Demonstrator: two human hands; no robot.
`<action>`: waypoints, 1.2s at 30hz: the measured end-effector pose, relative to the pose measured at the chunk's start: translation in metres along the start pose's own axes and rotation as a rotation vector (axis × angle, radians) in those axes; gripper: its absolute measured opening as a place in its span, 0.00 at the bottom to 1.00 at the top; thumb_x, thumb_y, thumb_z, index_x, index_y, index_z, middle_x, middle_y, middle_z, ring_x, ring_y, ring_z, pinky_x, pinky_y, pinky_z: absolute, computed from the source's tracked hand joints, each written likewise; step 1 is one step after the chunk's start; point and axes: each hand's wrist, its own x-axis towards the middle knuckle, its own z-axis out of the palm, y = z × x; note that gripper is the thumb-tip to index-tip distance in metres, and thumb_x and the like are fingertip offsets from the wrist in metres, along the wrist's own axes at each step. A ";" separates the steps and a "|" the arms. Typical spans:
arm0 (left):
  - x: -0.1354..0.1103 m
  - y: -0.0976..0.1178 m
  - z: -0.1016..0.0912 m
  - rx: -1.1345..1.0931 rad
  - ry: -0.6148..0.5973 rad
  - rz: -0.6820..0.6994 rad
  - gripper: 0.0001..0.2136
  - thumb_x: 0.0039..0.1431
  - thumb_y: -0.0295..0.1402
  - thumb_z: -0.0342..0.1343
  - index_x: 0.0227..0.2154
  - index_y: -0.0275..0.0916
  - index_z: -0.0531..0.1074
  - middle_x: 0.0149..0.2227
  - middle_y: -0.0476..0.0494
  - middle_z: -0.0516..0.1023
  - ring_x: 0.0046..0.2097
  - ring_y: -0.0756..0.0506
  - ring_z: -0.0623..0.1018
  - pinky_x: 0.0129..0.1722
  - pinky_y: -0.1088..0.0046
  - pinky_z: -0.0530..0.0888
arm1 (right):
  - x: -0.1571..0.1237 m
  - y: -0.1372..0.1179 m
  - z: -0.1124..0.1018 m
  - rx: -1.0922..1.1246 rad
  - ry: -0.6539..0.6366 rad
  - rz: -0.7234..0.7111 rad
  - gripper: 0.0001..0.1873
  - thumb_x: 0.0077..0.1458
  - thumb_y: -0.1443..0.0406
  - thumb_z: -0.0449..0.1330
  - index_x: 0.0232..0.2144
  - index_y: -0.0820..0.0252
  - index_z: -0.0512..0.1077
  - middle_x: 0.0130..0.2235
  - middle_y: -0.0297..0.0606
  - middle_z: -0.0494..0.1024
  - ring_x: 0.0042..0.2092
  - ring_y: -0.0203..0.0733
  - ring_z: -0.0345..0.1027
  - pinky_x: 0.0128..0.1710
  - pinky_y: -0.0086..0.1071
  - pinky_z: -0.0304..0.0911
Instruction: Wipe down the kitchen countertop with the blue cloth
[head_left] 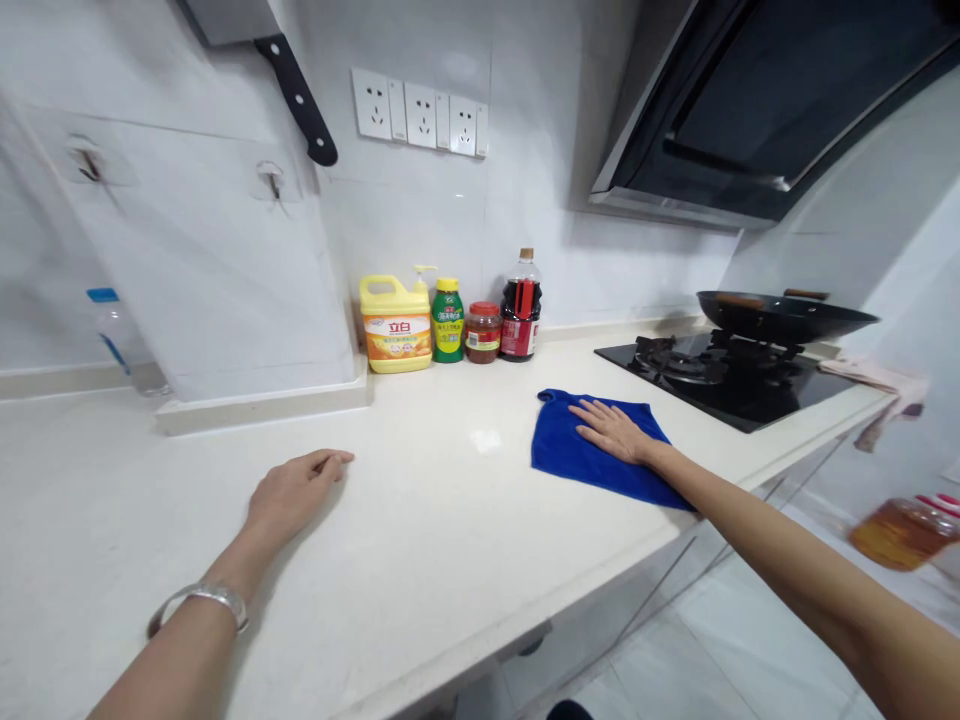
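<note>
My right hand (611, 432) lies flat on a blue cloth (592, 468), its fingers stretched and slightly apart. The cloth is spread on the white countertop (427, 540), with one far corner crumpled and the right part reaching the front edge. On the left, my left hand (296, 490) rests on the bare countertop with most fingers curled in and one fingertip pointing right. Nothing shows in it. A silvery bracelet (217, 595) circles that wrist.
Along the wall stand a yellow detergent jug (397, 325), a green bottle (448, 322), a red-lidded jar (483, 333) and a dark sauce bottle (520, 310). A wok (780, 315) sits on the gas stove (705, 375), under a range hood (787, 100). A cleaver (296, 95) hangs upper left.
</note>
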 end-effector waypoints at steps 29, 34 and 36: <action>-0.046 0.067 0.043 -0.084 -0.369 0.434 0.24 0.64 0.53 0.41 0.46 0.50 0.80 0.22 0.50 0.72 0.25 0.47 0.69 0.29 0.70 0.64 | 0.032 -0.147 -0.029 0.186 -0.071 -0.454 0.37 0.67 0.47 0.47 0.72 0.45 0.43 0.74 0.34 0.43 0.74 0.59 0.31 0.66 0.74 0.24; -0.039 0.053 0.050 -0.202 -0.425 0.287 0.28 0.60 0.60 0.44 0.47 0.48 0.79 0.21 0.50 0.60 0.25 0.48 0.61 0.26 0.71 0.58 | 0.066 -0.078 -0.021 0.187 -0.018 -0.156 0.41 0.66 0.47 0.46 0.73 0.55 0.41 0.74 0.40 0.44 0.74 0.53 0.33 0.70 0.65 0.30; -0.036 0.045 0.054 -0.231 -0.427 0.264 0.28 0.60 0.61 0.45 0.48 0.48 0.79 0.21 0.50 0.60 0.25 0.47 0.63 0.26 0.71 0.58 | 0.069 -0.043 -0.018 0.145 -0.015 -0.054 0.38 0.67 0.46 0.43 0.73 0.53 0.44 0.74 0.37 0.44 0.74 0.51 0.33 0.71 0.63 0.32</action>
